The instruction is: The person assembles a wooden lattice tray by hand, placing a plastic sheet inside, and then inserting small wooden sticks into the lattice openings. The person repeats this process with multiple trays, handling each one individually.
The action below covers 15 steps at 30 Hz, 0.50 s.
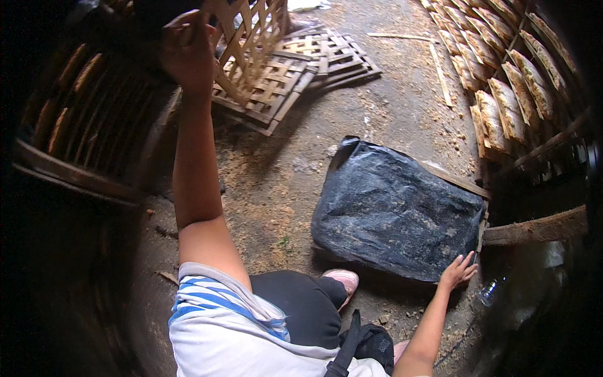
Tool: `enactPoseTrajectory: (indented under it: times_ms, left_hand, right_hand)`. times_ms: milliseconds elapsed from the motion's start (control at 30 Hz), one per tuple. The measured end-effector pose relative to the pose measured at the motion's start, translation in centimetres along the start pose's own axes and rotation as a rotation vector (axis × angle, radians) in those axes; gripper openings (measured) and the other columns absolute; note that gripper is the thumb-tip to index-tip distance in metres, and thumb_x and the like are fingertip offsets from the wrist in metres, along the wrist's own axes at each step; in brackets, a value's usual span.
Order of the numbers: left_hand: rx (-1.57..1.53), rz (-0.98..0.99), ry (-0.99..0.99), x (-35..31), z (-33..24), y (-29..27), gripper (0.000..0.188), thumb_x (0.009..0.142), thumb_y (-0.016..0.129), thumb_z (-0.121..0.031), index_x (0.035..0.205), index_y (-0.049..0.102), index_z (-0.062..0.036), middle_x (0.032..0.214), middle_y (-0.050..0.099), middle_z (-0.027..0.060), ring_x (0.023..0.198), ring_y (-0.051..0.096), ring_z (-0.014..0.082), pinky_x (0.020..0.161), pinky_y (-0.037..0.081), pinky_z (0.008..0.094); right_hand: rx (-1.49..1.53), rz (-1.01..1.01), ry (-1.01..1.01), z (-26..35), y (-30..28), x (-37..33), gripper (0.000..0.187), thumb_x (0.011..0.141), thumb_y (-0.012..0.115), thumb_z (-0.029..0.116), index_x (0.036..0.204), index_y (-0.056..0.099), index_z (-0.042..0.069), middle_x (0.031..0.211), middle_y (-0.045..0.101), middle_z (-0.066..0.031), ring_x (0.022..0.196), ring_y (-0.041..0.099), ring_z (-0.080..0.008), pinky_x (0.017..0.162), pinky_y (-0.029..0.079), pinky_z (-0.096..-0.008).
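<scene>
Spread right hand (458,273) on black sheet (396,210), four o'clock; held left hand (188,51) near lattice panel (248,39), eleven; couldn't tell grip.

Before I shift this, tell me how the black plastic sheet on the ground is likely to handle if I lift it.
The black plastic sheet itself is probably floppy, given its wrinkles and creases. Its sheen suggests it could be somewhat slippery. A wooden strip shows along its far edge, so anything lifted with it may feel stiffer.
</scene>
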State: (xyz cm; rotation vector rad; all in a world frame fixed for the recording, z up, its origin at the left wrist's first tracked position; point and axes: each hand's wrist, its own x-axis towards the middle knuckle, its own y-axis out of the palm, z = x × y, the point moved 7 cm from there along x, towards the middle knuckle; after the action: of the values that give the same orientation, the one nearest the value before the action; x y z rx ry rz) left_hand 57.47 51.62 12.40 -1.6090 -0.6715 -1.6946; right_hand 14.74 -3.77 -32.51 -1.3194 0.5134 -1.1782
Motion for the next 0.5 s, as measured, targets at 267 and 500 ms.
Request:
enactPoseTrajectory:
  times_ms: [267,500]
  left_hand:
    - [-0.221,-0.098,-0.515,6.5,-0.5,-13.2,0.011,0.088,0.061,-0.007,0.095,0.057,0.0001,0.066,0.067,0.0084,0.049,0.055,0.0076,0.045,0.041,0.0195]
    - [-0.18,-0.057,-0.878,-1.7,2.2,-15.0,0.01,0.089,0.059,-0.008,0.095,0.057,-0.0011,0.067,0.067,0.0094,0.051,0.058,0.0093,0.046,0.041,0.0223]
  right_hand:
    - [0.105,0.112,-0.062,2.3,0.2,3.4,0.044,0.095,0.047,0.042,0.136,0.047,0.027,0.147,0.024,-0.0264,0.137,0.017,-0.0445,0.111,0.014,-0.0505]
    - [0.221,-0.002,-0.141,5.6,-1.2,5.6,0.039,0.089,0.056,0.041,0.126,0.057,0.03,0.14,0.04,-0.0207,0.13,0.033,-0.04,0.111,0.018,-0.0484]
